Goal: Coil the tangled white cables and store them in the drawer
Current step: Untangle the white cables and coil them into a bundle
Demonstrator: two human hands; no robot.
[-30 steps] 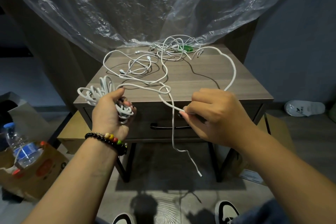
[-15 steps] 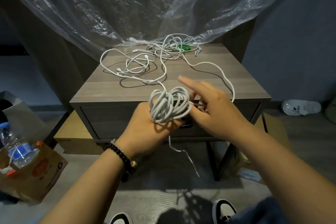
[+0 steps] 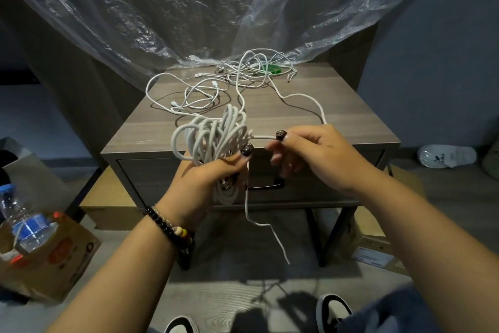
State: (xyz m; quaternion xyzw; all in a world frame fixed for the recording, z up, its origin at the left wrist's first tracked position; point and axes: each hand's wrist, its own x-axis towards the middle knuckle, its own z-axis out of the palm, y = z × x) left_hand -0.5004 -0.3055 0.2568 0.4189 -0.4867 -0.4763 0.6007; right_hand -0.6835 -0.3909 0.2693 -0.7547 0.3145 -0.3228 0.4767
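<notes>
Coiled white cable bundle (image 3: 213, 138) held upright in left hand (image 3: 208, 178), fingers and thumb curled round lower loops, upper loops fanning out above the grip. Loose tail (image 3: 266, 232) hanging below left hand, down past drawer handle (image 3: 266, 186) toward floor. Free run of same cable (image 3: 305, 97) leading rightward from bundle, pinched between thumb and fingertips of right hand (image 3: 316, 154); beyond that pinch, arching away over the counter (image 3: 351, 122) toward the far edge. Both hands close together, just in front of closed drawer (image 3: 324, 170), level with counter front edge.

Beyond the left grip, on the counter top: second tangle of thin white cables (image 3: 194, 97) with small connectors, lying flat. Farther back, beyond the right grip: third tangle (image 3: 253, 68) heaped over a green object (image 3: 274, 68), touching hem of clear plastic sheet (image 3: 189, 8) draped behind.

Beaded bracelet (image 3: 170, 227) on left wrist. Left of left forearm, on floor: cardboard box (image 3: 54, 257) containing water bottle (image 3: 21, 222). Far right of right hand, on floor: white slipper (image 3: 447, 155). Below both forearms: two shoe tips (image 3: 333, 308).
</notes>
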